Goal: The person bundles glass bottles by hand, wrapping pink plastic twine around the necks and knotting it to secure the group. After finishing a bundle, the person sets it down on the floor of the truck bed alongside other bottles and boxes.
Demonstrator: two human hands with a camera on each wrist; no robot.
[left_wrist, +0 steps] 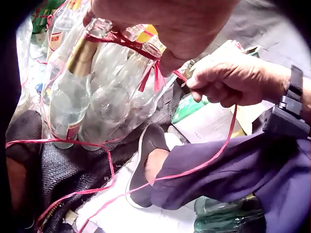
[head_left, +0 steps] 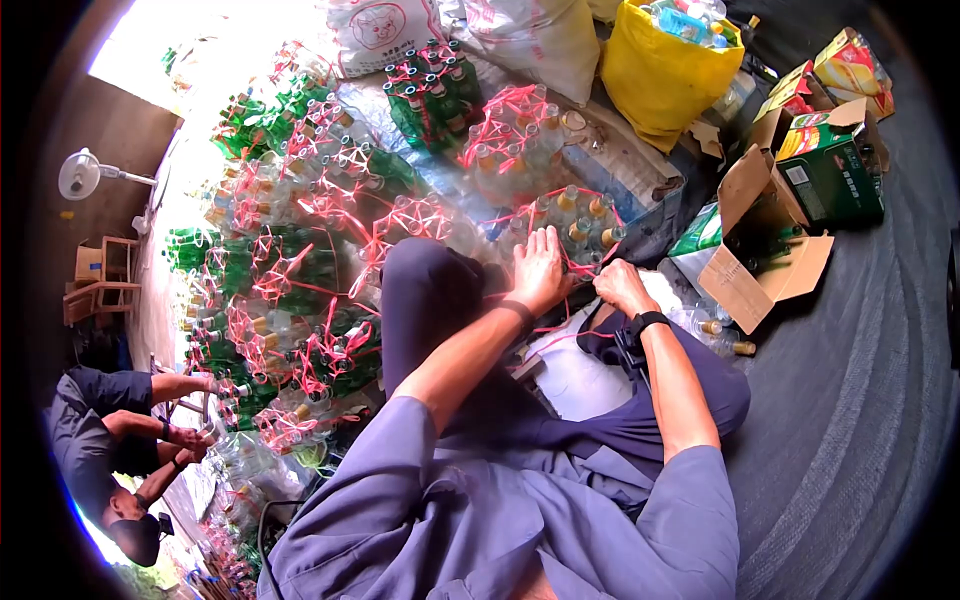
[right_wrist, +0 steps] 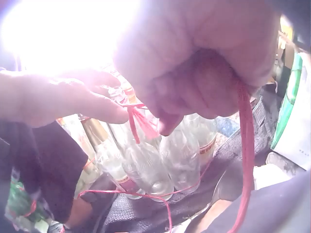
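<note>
A cluster of clear glass bottles (left_wrist: pixel 69 108), some with gold-coloured necks, stands in front of the person's crossed legs. Red plastic twine (left_wrist: pixel 204 167) runs around the necks and has a short tied tail there. On the bottle tops rests the left hand (head_left: pixel 540 272), its fingers stretched forward and its thumb beside the twine. At the near right side of the cluster, the right hand (head_left: pixel 625 288) grips the twine in curled fingers, drawing a length out from the necks. A long loose end hangs below that fist, across the trouser leg (left_wrist: pixel 194 167).
Many tied bundles of green and clear bottles (head_left: pixel 290 260) fill the left. Open cardboard boxes (head_left: pixel 765 245) of bottles stand to the right, a yellow bag (head_left: pixel 655 75) and white sacks (head_left: pixel 530 45) behind. Another person (head_left: pixel 110 450) sits at far left, and loose bottles (head_left: pixel 725 335) lie by the right knee.
</note>
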